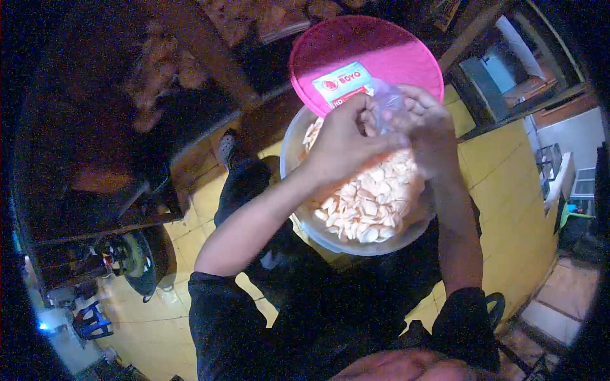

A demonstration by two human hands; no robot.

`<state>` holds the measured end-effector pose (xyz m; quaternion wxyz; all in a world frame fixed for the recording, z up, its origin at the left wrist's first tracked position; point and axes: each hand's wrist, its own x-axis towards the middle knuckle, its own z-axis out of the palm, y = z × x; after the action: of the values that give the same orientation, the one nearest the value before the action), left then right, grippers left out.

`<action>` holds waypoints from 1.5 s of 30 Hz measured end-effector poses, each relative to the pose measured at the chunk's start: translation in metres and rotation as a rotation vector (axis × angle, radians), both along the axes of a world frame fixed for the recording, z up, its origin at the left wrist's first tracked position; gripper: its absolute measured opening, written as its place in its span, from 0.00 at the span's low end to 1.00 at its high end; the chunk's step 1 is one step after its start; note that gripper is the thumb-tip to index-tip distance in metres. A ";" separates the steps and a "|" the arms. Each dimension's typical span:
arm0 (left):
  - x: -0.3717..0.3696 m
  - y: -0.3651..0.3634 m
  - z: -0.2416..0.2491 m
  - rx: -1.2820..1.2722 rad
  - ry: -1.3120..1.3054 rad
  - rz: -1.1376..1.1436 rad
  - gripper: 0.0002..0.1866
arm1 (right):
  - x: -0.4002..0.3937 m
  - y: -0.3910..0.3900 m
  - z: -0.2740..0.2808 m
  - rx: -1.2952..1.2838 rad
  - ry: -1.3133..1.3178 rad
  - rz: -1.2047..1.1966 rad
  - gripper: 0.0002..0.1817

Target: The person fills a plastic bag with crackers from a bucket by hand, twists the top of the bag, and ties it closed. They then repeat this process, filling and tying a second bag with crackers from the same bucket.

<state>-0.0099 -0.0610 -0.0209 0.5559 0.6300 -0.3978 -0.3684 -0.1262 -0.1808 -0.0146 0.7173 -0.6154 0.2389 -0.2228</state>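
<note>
Between my two hands is a clear, thin plastic bag (389, 106). My left hand (351, 132) is closed on its left side, thumb stretched towards the right. Fingers curled, my right hand (433, 130) grips the bag from the other side and is slightly blurred. Both hands are above a large translucent tub (293, 143) full of pale, orange-tinted chips (375, 200). A round pink lid (397, 47) lies at the tub's far side, partly over its rim. On the lid rests a white and red printed packet marked BOYO (348, 84), its lower corner close to my fingers.
The tub sits between my legs, over a yellow tiled floor (502, 190). Dark wooden furniture (210, 57) stands at the far left. A dark wok-like pan (143, 263) and a blue stool (95, 322) are at lower left. A glass-fronted cabinet (502, 70) stands at upper right.
</note>
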 end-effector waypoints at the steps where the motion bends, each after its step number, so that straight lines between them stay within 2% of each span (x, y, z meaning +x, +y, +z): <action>1: -0.005 -0.004 -0.011 -0.186 -0.032 0.039 0.14 | 0.002 0.004 0.000 0.007 0.002 -0.001 0.28; 2: -0.006 -0.006 -0.021 -0.375 -0.063 0.079 0.14 | 0.004 0.008 0.000 -0.017 -0.008 0.000 0.27; 3: -0.002 -0.003 -0.017 -0.370 -0.062 0.083 0.14 | 0.005 0.010 0.000 -0.042 -0.018 0.004 0.26; 4: 0.005 0.000 -0.009 -0.183 -0.044 -0.006 0.12 | 0.006 0.009 0.000 -0.043 -0.017 0.008 0.26; 5: 0.011 0.003 -0.004 0.006 -0.026 -0.099 0.11 | 0.005 0.008 0.000 -0.223 -0.005 -0.065 0.25; 6: 0.016 0.003 -0.008 0.009 -0.024 -0.097 0.11 | 0.003 0.007 -0.001 -0.403 0.009 -0.136 0.23; 7: 0.023 0.001 -0.013 -0.059 0.008 -0.004 0.10 | 0.001 0.003 -0.005 -0.402 0.009 -0.131 0.23; 9: 0.031 0.001 -0.016 -0.120 0.038 0.101 0.10 | -0.002 -0.002 -0.015 -0.716 0.053 -0.190 0.19; 12: 0.031 0.003 -0.008 -0.310 0.545 0.133 0.06 | 0.007 0.006 -0.019 -0.611 0.063 -0.198 0.16; 15: 0.039 0.011 0.003 -0.296 0.672 0.131 0.10 | 0.009 0.004 -0.018 -0.570 -0.042 -0.208 0.14; 16: 0.045 0.013 0.002 -0.282 0.540 0.099 0.15 | 0.008 0.002 -0.020 -0.569 -0.044 -0.197 0.14; 17: 0.049 0.016 0.004 -0.289 0.535 0.108 0.15 | 0.009 -0.002 -0.024 -0.572 -0.028 -0.186 0.13; 19: 0.050 0.025 0.015 -0.240 -0.354 0.132 0.13 | 0.011 0.000 -0.025 -0.571 -0.008 -0.169 0.13; 20: 0.047 0.033 0.025 -0.150 -0.500 0.163 0.13 | 0.011 0.004 -0.020 -0.440 0.096 -0.087 0.13; 21: 0.052 0.036 0.023 -0.147 -0.495 0.167 0.13 | 0.012 0.007 -0.019 -0.307 0.204 -0.003 0.14; 23: 0.069 0.036 0.017 -0.407 -0.961 0.303 0.16 | 0.011 0.003 -0.030 -0.460 0.369 0.492 0.17; 24: 0.075 0.036 0.014 -0.447 -0.780 0.337 0.13 | 0.007 0.019 -0.043 -0.447 0.321 0.528 0.20; 26: 0.085 0.044 0.016 -0.462 -0.746 0.291 0.11 | 0.011 0.043 -0.075 -0.436 0.274 0.565 0.22; 28: 0.082 0.051 0.022 -0.421 -0.623 0.239 0.06 | 0.020 0.055 -0.105 -1.837 0.365 0.215 0.29; 29: 0.081 0.050 0.020 -0.424 -0.619 0.236 0.06 | 0.027 0.055 -0.115 -1.837 0.371 0.214 0.29; 31: 0.082 0.049 0.009 -0.438 -0.660 0.183 0.07 | 0.049 0.052 -0.121 -1.288 0.637 0.383 0.31; 32: 0.082 0.045 0.001 -0.445 -0.692 0.216 0.07 | 0.053 0.049 -0.115 -1.004 0.901 0.573 0.30; 33: 0.078 0.043 0.001 -0.447 -0.694 0.218 0.07 | 0.053 0.048 -0.124 -1.008 0.899 0.572 0.30; 35: 0.073 0.041 0.001 -0.303 -0.738 0.247 0.08 | 0.052 0.044 -0.151 -1.397 0.882 0.852 0.28; 36: 0.074 0.041 -0.002 -0.282 -0.749 0.242 0.09 | 0.048 0.062 -0.115 -1.258 0.700 0.719 0.22; 37: 0.075 0.040 -0.003 -0.281 -0.749 0.245 0.09 | 0.039 0.069 -0.120 -1.259 0.699 0.721 0.22; 39: 0.076 0.037 -0.005 -0.235 -0.756 0.272 0.09 | 0.028 0.079 -0.123 -1.641 0.598 0.607 0.16; 40: 0.075 0.035 -0.006 -0.237 -0.756 0.269 0.09 | 0.026 0.082 -0.109 -1.325 0.692 0.602 0.16; 41: 0.075 0.034 -0.006 -0.221 -0.715 0.271 0.09 | 0.024 0.080 -0.109 -1.321 0.696 0.595 0.16; 43: 0.071 0.032 -0.006 -0.202 -0.677 0.261 0.09 | 0.021 0.078 -0.108 -1.286 0.791 0.779 0.16; 45: 0.067 0.032 -0.002 -0.085 -0.600 0.248 0.09 | 0.020 0.074 -0.094 -1.197 0.782 0.766 0.16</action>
<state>0.0567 -0.0291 -0.0227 0.4802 0.7304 -0.4792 -0.0788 -0.1060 -0.1068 -0.1088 0.1577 -0.9673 0.0854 0.1793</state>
